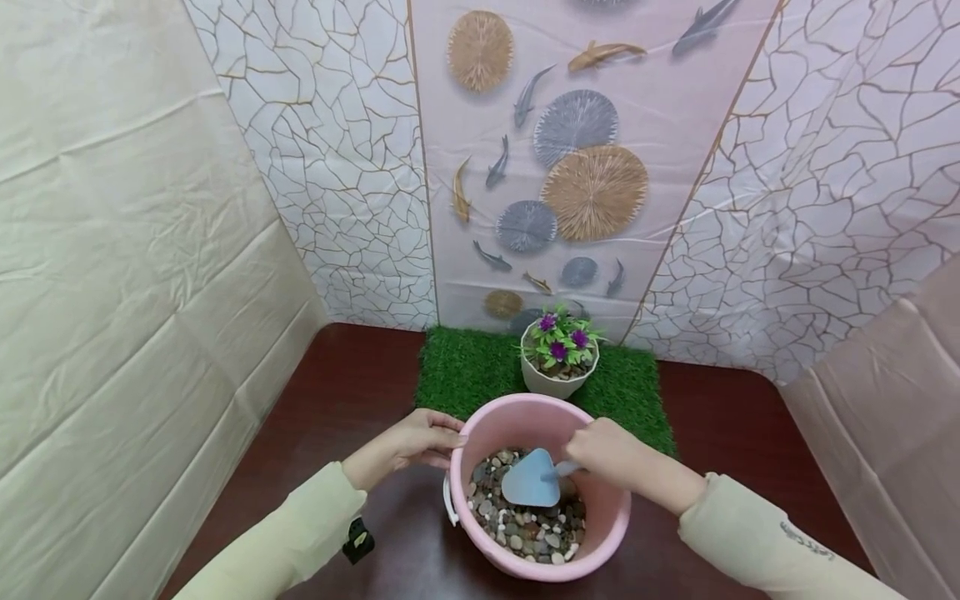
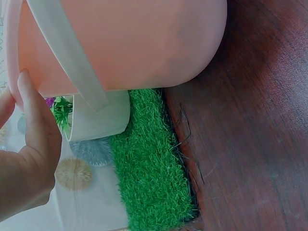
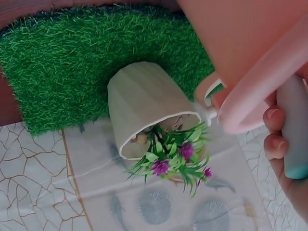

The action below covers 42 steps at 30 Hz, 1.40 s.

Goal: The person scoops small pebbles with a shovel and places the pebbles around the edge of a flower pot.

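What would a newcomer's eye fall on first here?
Likely the pink bucket in front, gripped by the left hand, with a blue scoop in the right hand over the stones inside. Behind it, a white pot of purple flowers stands on green turf. Printed fish adorn the backdrop beyond.

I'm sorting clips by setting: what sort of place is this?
Probably a staged indoor booth: creased beige cloth side walls, a fish-printed pink-and-white backdrop, and a rectangular green artificial-grass mat.

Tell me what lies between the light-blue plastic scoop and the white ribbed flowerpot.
The head view shows the far wall of the round pink plastic bucket between the scoop and the flowerpot.
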Each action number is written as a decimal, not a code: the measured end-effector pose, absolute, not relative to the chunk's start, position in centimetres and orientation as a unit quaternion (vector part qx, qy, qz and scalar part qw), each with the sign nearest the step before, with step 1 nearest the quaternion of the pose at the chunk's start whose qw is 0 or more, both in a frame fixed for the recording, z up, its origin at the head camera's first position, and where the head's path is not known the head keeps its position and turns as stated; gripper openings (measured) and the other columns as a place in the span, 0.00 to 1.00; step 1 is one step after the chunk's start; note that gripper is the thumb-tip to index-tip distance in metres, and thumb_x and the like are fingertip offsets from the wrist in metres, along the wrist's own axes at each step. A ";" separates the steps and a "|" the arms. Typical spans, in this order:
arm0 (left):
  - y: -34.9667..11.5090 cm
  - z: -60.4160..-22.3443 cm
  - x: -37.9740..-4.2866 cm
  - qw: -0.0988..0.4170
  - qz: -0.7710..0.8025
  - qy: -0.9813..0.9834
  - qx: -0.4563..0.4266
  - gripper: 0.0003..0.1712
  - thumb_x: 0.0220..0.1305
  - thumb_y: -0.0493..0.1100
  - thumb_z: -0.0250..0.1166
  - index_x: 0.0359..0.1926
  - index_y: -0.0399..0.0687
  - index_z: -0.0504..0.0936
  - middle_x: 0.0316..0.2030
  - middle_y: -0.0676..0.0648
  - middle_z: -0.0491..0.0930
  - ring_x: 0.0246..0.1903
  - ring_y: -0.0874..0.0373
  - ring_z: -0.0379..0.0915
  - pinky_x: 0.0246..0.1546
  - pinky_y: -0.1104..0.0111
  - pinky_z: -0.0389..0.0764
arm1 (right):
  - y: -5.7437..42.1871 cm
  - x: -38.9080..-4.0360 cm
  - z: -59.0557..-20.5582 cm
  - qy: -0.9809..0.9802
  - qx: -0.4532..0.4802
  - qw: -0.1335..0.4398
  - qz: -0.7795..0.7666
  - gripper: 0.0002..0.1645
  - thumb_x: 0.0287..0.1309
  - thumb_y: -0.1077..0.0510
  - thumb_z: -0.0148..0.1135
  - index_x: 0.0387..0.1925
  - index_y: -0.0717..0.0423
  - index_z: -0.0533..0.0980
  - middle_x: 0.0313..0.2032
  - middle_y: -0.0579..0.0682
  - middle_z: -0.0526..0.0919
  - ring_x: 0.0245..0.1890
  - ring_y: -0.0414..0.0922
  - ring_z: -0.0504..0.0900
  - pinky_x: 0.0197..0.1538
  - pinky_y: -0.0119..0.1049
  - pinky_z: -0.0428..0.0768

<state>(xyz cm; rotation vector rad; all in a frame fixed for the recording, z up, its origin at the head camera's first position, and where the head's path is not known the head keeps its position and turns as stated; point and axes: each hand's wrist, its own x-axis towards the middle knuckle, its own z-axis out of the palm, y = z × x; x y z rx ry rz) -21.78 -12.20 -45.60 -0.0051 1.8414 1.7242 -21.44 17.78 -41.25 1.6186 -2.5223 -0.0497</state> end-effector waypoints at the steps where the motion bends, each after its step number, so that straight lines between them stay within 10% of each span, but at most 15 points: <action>1: -12.3 -45.6 -21.8 0.305 0.651 0.695 -0.002 0.26 0.62 0.37 0.61 0.59 0.27 0.69 0.47 0.37 0.81 0.32 0.62 0.81 0.34 0.69 0.86 | 17.6 -21.4 -41.3 -0.836 0.543 0.072 -0.017 0.14 0.44 0.50 0.70 0.13 0.45 0.74 0.13 0.38 0.75 0.12 0.33 0.65 0.16 0.27 0.63; 12: -12.3 -45.5 -21.7 0.305 0.652 0.694 -0.001 0.27 0.61 0.36 0.61 0.59 0.27 0.69 0.46 0.37 0.82 0.31 0.62 0.81 0.35 0.69 0.86 | 16.7 -21.1 -44.5 -0.827 0.555 0.082 -0.029 0.14 0.30 0.61 0.72 0.13 0.45 0.72 0.13 0.38 0.71 0.12 0.36 0.59 0.16 0.28 0.61; 42: -12.3 -46.1 -21.7 0.301 0.662 0.686 -0.008 0.27 0.62 0.37 0.60 0.60 0.28 0.68 0.49 0.35 0.80 0.32 0.62 0.81 0.36 0.67 0.86 | 16.8 -22.5 -44.7 -0.834 0.548 -0.005 0.065 0.09 0.42 0.57 0.72 0.29 0.48 0.80 0.25 0.40 0.82 0.24 0.33 0.77 0.27 0.25 0.76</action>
